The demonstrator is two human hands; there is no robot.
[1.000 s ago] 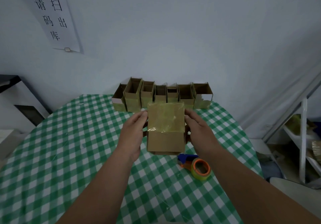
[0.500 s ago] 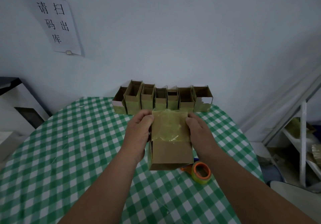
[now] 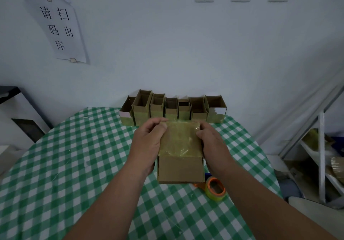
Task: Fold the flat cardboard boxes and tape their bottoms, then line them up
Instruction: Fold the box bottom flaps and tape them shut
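Box: a folded cardboard box (image 3: 179, 154) held over the table (image 3: 74, 165), near the middle of the view, its taped bottom turned up toward the camera and its plain side wall facing the person.
Tape on box: glossy yellowish film covers the upper face and laps over the near edge; it looks wrinkled along that lap.
Left hand: the left hand (image 3: 147, 144) grips the box's 9 o'clock side, thumb curled over the top corner at about 11 o'clock, fingers hidden behind the wall.
Right hand: the right hand (image 3: 212, 144) clamps the 3 o'clock side, thumb bent onto the taped face near the 1 o'clock corner.
Row: finished boxes (image 3: 173, 109) stand side by side against the wall, open tops up, at 12 o'clock from the held box and just beyond it.
Row ends: one end lies at about 10 o'clock from the hands, the other at about 2 o'clock; both hands are much the same way off.
Key relation: the row runs left to right, and the held box's long axis runs toward 12 o'clock, so I judge it needs turning mouth-up before it joins either end.
Tape roll: an orange-cored roll (image 3: 216, 188) lies on the cloth at 5 o'clock from the box, under the right forearm, touched by neither hand.
Stage: taping looks done; lining up seems next.
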